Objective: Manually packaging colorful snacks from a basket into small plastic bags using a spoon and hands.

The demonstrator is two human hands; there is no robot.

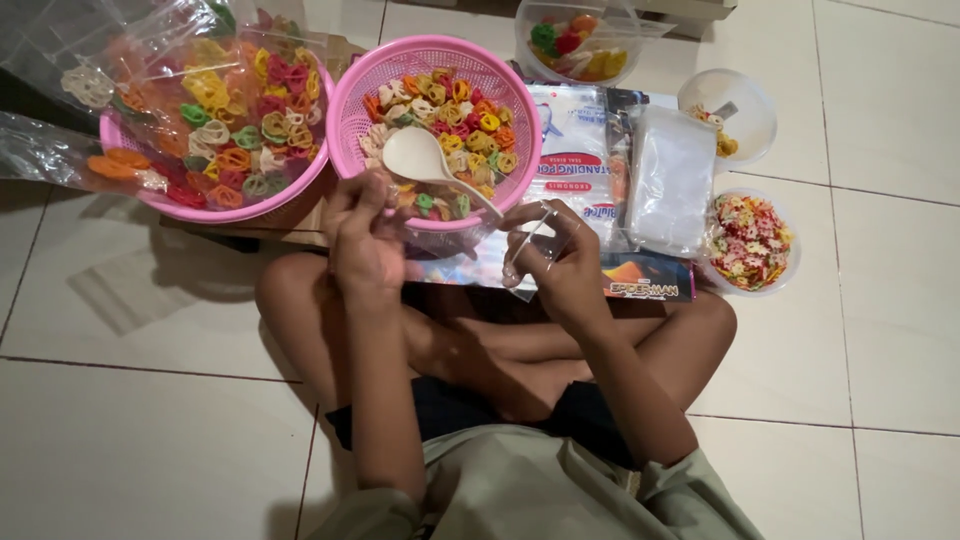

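I sit cross-legged on a tiled floor. My right hand grips a small clear plastic pouch in front of a pink basket of colourful ring-shaped crackers. A white plastic spoon lies over the basket's near side, and its handle slants down to my right fingertips. My left hand is raised at the basket's near rim, just below the spoon's bowl. Its fingers are curled, and what they hold is hidden.
A second pink basket of crackers stands at the left, with clear bags of crackers over it. Packs of clear pouches lie at the right on a printed sheet. Three clear tubs hold more crackers.
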